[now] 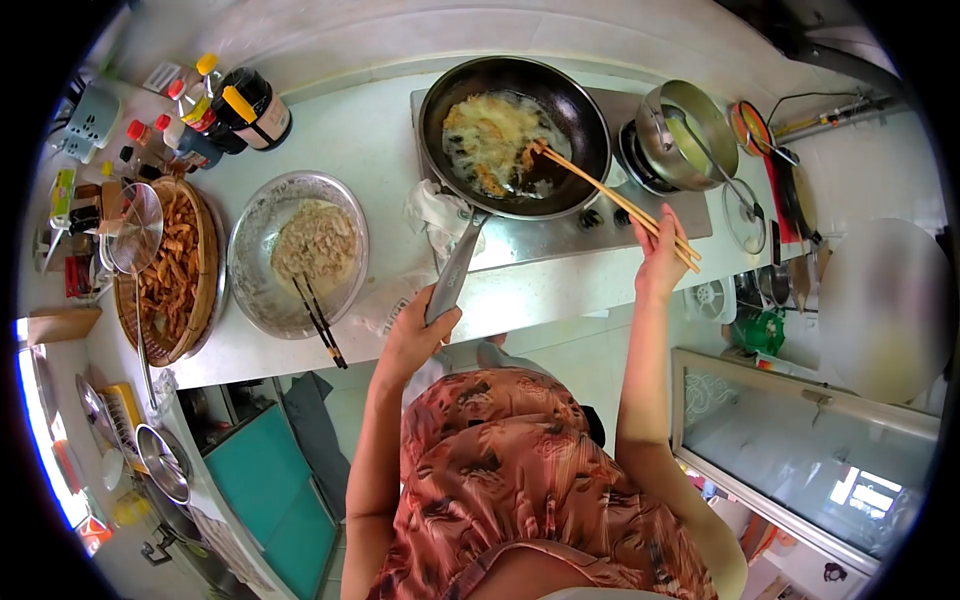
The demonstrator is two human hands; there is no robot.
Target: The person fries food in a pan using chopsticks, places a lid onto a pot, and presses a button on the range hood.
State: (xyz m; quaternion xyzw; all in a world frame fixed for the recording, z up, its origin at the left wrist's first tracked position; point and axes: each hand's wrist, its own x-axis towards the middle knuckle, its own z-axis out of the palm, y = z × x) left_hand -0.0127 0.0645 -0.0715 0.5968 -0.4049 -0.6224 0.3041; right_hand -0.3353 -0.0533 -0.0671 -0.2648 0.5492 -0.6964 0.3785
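Beyond both hands point(413, 330) point(659, 257) — between them — sits the wok point(577, 120).

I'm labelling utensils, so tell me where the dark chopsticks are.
In the head view, left of the wok, the dark chopsticks lean over the near rim of the metal bowl, their tips in the pale mixture.

Near the wall point(350, 40), capped bottles point(196, 108) crowd a big dark jar point(252, 102) on the surface point(335, 130). Over right, a ladle point(706, 152) leans in a steel pot point(657, 140). Below are teal cabinet doors point(262, 485) and a green bundle point(765, 332), perhaps a plastic bag.
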